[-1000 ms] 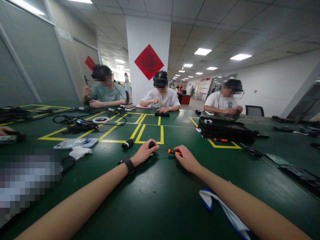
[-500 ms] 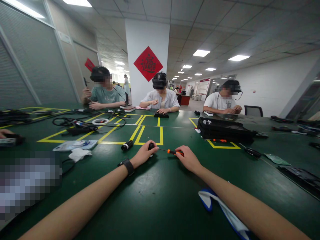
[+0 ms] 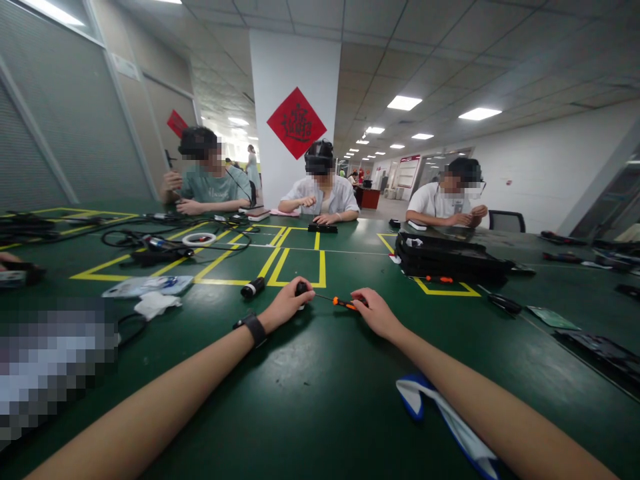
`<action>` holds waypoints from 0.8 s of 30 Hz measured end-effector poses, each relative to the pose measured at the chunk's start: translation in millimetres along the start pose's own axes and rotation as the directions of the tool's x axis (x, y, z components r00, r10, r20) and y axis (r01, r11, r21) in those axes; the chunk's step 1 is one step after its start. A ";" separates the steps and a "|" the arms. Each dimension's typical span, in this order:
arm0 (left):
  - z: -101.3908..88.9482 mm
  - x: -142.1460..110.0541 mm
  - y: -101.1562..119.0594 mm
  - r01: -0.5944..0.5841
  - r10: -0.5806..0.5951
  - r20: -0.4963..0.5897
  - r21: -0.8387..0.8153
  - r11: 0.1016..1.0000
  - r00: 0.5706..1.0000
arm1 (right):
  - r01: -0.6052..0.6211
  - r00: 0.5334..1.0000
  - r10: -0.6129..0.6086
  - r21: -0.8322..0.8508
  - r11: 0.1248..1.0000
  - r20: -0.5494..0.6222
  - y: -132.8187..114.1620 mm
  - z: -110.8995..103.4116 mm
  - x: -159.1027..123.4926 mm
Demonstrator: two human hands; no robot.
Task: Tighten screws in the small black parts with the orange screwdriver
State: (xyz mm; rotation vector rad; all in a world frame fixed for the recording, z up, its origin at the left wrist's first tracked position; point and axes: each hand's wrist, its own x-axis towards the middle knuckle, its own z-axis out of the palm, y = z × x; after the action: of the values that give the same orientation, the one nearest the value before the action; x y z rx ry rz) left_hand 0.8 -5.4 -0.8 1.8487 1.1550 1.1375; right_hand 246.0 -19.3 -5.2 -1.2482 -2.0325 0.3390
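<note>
My right hand is closed around the handle of an orange and black screwdriver. Its thin shaft points left to a small dark part in my left hand. That dark rounded part is pinched between the thumb and fingers; its kind is not clear, and the fingers cover much of it. The screwdriver's tip meets the part or lies close beside it; I cannot tell which. A black cylinder with a white band lies on the table just left of my left hand.
Black trays are stacked at the right, beyond my right hand. A blue-edged white cloth or strap lies by my right forearm. Left are a plastic bag, crumpled tissue and cables. Three people sit across the green table.
The view has tilted slightly, so the scene sits a little higher. Both hands keep their hold on the screwdriver and the dark part, with hardly any other movement.
</note>
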 end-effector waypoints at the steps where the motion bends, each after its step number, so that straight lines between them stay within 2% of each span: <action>1: 0.0 -0.3 0.5 0.001 -0.001 0.001 -0.005 1.000 1.000 | 0.017 1.000 -0.017 -0.016 1.000 0.001 0.0 -0.3 0.5; 5: -0.4 -1.5 2.1 0.008 -0.008 0.002 -0.021 1.000 1.000 | 0.049 0.999 -0.048 -0.025 0.998 0.025 -4.1 -3.0 -0.2; 11: -1.9 -2.0 2.4 -0.028 0.028 -0.004 0.005 1.000 1.000 | 0.013 0.998 -0.019 0.104 0.995 0.058 -6.3 -5.1 -3.1; 18: -1.4 -3.3 4.5 -0.008 0.008 0.013 -0.014 1.000 1.000 | -0.032 0.999 0.024 0.204 0.978 0.041 -5.6 -1.8 -1.9; 24: -2.1 -2.5 2.1 -0.025 0.025 0.012 -0.014 1.000 1.000 | 0.034 0.998 -0.042 0.201 0.979 0.036 -10.1 -5.0 -3.2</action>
State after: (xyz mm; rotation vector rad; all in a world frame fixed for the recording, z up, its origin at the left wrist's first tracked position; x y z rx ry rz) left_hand -0.9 -8.3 1.1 1.8620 1.1173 1.1439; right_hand 243.6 -27.7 2.6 -1.0858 -1.9977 0.5403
